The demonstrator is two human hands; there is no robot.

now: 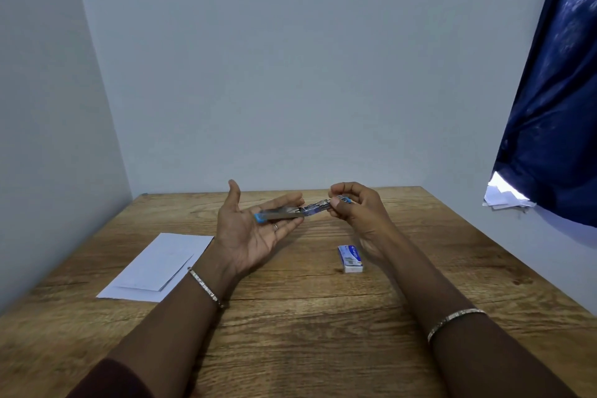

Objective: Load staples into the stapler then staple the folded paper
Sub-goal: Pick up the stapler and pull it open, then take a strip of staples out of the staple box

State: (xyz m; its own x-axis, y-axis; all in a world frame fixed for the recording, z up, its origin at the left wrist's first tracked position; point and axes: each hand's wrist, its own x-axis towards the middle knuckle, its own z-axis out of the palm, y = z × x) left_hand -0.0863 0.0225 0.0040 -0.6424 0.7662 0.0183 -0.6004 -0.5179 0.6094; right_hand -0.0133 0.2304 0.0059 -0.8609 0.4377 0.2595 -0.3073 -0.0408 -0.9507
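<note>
A small blue and metal stapler is swung fully open and held above the wooden table. One half lies across the fingers of my left hand, palm up with the thumb raised. The other half is pinched between thumb and fingers of my right hand. A small white and blue staple box lies on the table below my right wrist. The folded white paper lies flat at the left of the table, beside my left forearm. I cannot see whether staples sit in the channel.
A pale wall stands close behind the table's far edge, and another runs along the left side. A dark blue curtain hangs at the upper right, with crumpled white papers beneath it, beyond the table's right edge.
</note>
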